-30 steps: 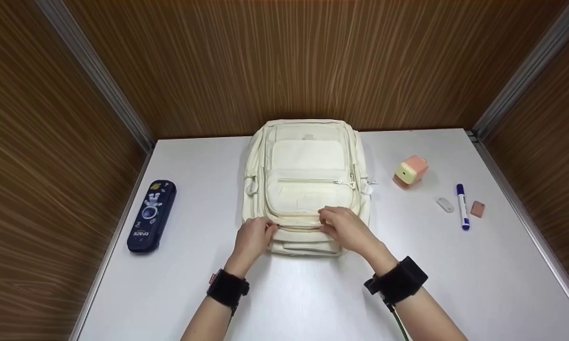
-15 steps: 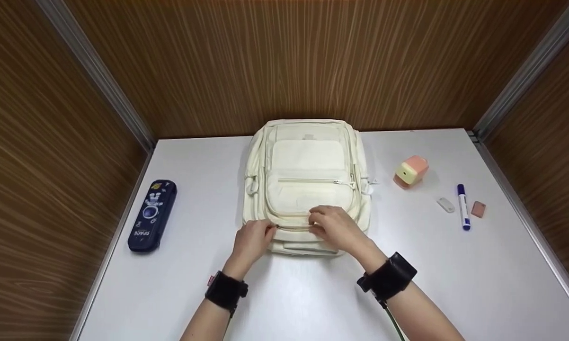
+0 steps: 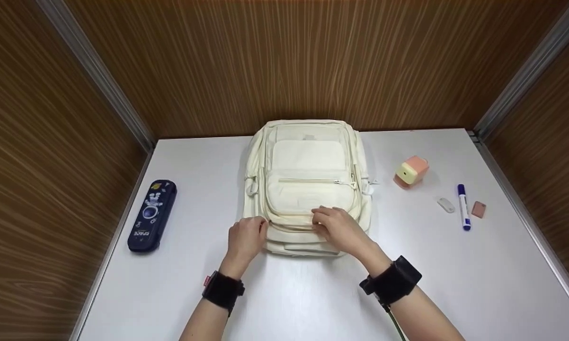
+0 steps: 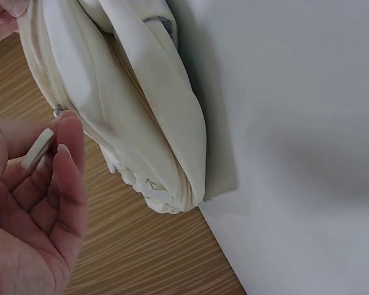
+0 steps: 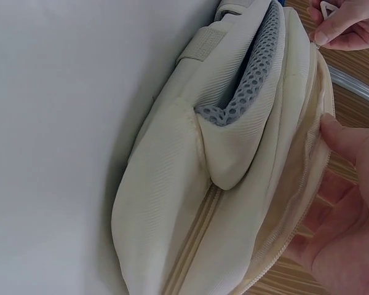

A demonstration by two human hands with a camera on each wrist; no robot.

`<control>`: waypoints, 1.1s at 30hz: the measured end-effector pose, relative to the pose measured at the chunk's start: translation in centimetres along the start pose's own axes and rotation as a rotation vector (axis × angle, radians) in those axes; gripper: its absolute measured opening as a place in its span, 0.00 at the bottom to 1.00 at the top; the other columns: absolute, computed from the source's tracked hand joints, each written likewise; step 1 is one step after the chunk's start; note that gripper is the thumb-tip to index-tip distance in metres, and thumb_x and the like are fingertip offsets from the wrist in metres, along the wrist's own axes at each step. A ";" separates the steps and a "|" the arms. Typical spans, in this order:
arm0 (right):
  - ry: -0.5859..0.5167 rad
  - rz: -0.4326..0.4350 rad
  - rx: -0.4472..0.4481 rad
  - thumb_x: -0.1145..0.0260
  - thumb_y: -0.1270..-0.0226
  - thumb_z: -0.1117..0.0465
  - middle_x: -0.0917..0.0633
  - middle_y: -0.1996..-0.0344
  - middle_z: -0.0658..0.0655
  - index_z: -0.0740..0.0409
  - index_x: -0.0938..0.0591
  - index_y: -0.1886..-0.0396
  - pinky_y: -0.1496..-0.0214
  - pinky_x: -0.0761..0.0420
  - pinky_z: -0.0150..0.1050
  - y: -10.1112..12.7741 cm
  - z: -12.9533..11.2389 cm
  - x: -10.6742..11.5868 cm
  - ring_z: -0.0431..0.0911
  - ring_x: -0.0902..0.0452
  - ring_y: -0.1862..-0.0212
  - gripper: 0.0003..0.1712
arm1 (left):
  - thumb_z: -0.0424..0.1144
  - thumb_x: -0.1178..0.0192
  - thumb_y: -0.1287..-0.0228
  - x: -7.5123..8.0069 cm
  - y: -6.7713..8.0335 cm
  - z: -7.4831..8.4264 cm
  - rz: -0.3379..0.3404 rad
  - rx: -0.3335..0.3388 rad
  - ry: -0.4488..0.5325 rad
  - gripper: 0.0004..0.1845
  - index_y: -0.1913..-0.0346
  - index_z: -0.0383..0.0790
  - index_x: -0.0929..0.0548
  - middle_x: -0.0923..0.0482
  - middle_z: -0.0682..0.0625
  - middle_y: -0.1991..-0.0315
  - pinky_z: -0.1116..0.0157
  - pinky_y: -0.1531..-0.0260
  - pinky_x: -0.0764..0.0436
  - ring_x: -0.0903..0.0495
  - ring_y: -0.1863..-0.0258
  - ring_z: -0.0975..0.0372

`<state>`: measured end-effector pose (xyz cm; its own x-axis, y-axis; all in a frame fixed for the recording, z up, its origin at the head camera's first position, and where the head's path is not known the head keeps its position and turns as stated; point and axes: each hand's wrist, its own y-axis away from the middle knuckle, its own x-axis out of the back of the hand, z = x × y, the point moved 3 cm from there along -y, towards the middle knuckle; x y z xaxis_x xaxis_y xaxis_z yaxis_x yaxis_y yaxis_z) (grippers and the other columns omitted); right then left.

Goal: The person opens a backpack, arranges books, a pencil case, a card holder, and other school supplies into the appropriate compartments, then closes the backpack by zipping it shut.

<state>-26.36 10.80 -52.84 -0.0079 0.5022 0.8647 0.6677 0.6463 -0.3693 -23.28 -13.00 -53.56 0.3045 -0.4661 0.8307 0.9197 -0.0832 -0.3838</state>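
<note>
Two hands: both work at the near end of the cream backpack (image 3: 307, 184), which lies flat on the white table (image 3: 313, 293) with its long axis running away from the person, its top toward the wooden back wall.
Zipper line: the front pocket's zipper (image 3: 291, 226) runs crosswise, left to right, along the near edge of the pack, at right angles to the pack's length.
Left hand: the left hand (image 3: 244, 239) sits at the pack's near-left corner, at the left end of that zipper line; in the wrist view thumb and forefinger pinch a small pale zipper pull (image 4: 38, 149), the other fingers loosely curled beneath.
Right hand: the right hand (image 3: 337, 228) lies just right of the zipper's middle, fingers curled over the pocket's edge and thumb (image 5: 343, 136) pressed to the cloth beside the zipper teeth, gripping the fabric.
Nearer hand: the left one has the pull; the right only steadies the pocket.
Direction: from the left hand the zipper's run lies to the right, toward the right hand.
Arm pose: both forearms come in from the near edge and converge on the pack, each wearing a black wrist strap.
Elsewhere: a dark blue pencil case (image 3: 151, 215) lies well to the left, a pink sharpener (image 3: 411, 171) and a blue marker (image 3: 463, 207) to the right.
</note>
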 end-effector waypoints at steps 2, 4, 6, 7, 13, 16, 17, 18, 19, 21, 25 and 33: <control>-0.009 -0.009 -0.004 0.30 0.36 0.65 0.15 0.51 0.61 0.56 0.17 0.66 0.43 0.26 0.60 0.1 0.1 0.0 0.61 0.21 0.44 0.03 | 0.35 0.36 0.37 -0.2 -0.3 -0.4 0.017 -0.013 -0.021 0.10 0.77 0.40 0.18 0.20 0.50 0.82 0.56 0.84 0.25 0.20 0.82 0.55; -0.014 -0.016 -0.006 0.30 0.36 0.64 0.15 0.51 0.61 0.56 0.17 0.66 0.43 0.27 0.60 0.1 0.2 0.0 0.61 0.22 0.44 0.03 | 0.35 0.36 0.37 -0.6 -0.7 -0.9 0.018 -0.014 -0.047 0.11 0.78 0.39 0.19 0.20 0.47 0.81 0.55 0.84 0.25 0.20 0.82 0.52; -0.015 -0.024 -0.008 0.30 0.36 0.64 0.16 0.51 0.61 0.56 0.18 0.67 0.42 0.27 0.61 0.2 0.2 0.0 0.61 0.22 0.44 0.03 | 0.35 0.36 0.37 -1.0 -1.2 -1.4 0.003 -0.005 -0.072 0.11 0.77 0.38 0.19 0.19 0.45 0.80 0.53 0.83 0.25 0.20 0.81 0.50; -0.016 -0.027 -0.008 0.30 0.36 0.64 0.16 0.51 0.61 0.56 0.18 0.67 0.42 0.27 0.61 0.3 0.2 0.0 0.62 0.22 0.44 0.03 | 0.36 0.36 0.36 -1.3 -1.6 -1.6 -0.008 0.006 -0.082 0.11 0.77 0.38 0.19 0.19 0.45 0.79 0.53 0.83 0.25 0.19 0.81 0.50; -0.025 -0.046 -0.007 0.30 0.36 0.65 0.15 0.52 0.60 0.56 0.18 0.68 0.42 0.29 0.63 0.4 0.2 0.1 0.62 0.23 0.43 0.04 | 0.36 0.39 0.34 -2.0 -3.5 -2.7 -0.040 0.047 -0.142 0.13 0.77 0.36 0.19 0.19 0.42 0.78 0.50 0.81 0.24 0.19 0.80 0.46; -0.036 -0.056 -0.013 0.31 0.36 0.66 0.15 0.53 0.59 0.55 0.19 0.69 0.42 0.29 0.63 0.5 0.2 0.2 0.60 0.23 0.43 0.04 | 0.33 0.39 0.36 -2.3 -4.4 -2.9 -0.026 0.020 -0.190 0.11 0.77 0.35 0.19 0.19 0.41 0.79 0.50 0.83 0.23 0.19 0.81 0.46; -0.044 -0.062 -0.017 0.31 0.36 0.66 0.15 0.54 0.58 0.55 0.19 0.69 0.41 0.29 0.63 0.5 0.2 0.2 0.59 0.22 0.43 0.05 | 0.32 0.39 0.37 -2.4 -4.7 -3.0 -0.012 0.003 -0.211 0.10 0.77 0.34 0.19 0.19 0.41 0.80 0.51 0.83 0.23 0.19 0.81 0.47; -0.050 -0.067 -0.020 0.31 0.36 0.66 0.15 0.55 0.57 0.55 0.19 0.69 0.41 0.29 0.63 0.5 0.2 0.3 0.57 0.22 0.43 0.05 | 0.30 0.39 0.39 -2.4 -5.0 -3.0 0.003 -0.016 -0.232 0.10 0.77 0.34 0.20 0.20 0.41 0.80 0.51 0.84 0.23 0.19 0.82 0.47; -0.056 -0.068 -0.021 0.31 0.36 0.67 0.14 0.55 0.57 0.55 0.19 0.69 0.41 0.29 0.63 0.6 0.2 0.3 0.56 0.22 0.43 0.05 | 0.28 0.39 0.41 -2.5 -5.2 -3.0 0.023 -0.035 -0.248 0.09 0.78 0.33 0.20 0.20 0.40 0.81 0.51 0.85 0.23 0.19 0.83 0.47; -0.068 -0.071 -0.021 0.31 0.35 0.67 0.14 0.56 0.55 0.55 0.19 0.69 0.40 0.29 0.62 0.7 0.2 0.4 0.53 0.22 0.43 0.05 | 0.26 0.39 0.45 -2.5 -5.7 -2.9 0.072 -0.079 -0.281 0.07 0.79 0.32 0.21 0.21 0.41 0.82 0.52 0.86 0.24 0.20 0.84 0.48; -0.076 -0.070 -0.021 0.32 0.35 0.67 0.15 0.56 0.54 0.53 0.19 0.69 0.40 0.29 0.60 0.9 0.1 0.8 0.50 0.21 0.45 0.06 | 0.26 0.40 0.45 -2.5 -6.6 -2.9 0.137 -0.132 -0.314 0.07 0.79 0.30 0.21 0.22 0.40 0.83 0.52 0.87 0.24 0.22 0.86 0.47; -0.088 -0.071 -0.014 0.33 0.34 0.67 0.16 0.54 0.55 0.53 0.19 0.69 0.39 0.28 0.54 1.4 -0.1 1.2 0.49 0.20 0.47 0.05 | 0.29 0.44 0.36 -2.8 -9.1 -3.6 0.052 -0.058 -0.300 0.11 0.75 0.29 0.18 0.19 0.38 0.79 0.49 0.82 0.21 0.19 0.81 0.45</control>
<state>-25.36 12.22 -52.27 -0.1204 0.5043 0.8551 0.6732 0.6745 -0.3030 -33.43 -14.14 -53.80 0.4187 -0.1912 0.8878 0.8877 -0.1200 -0.4445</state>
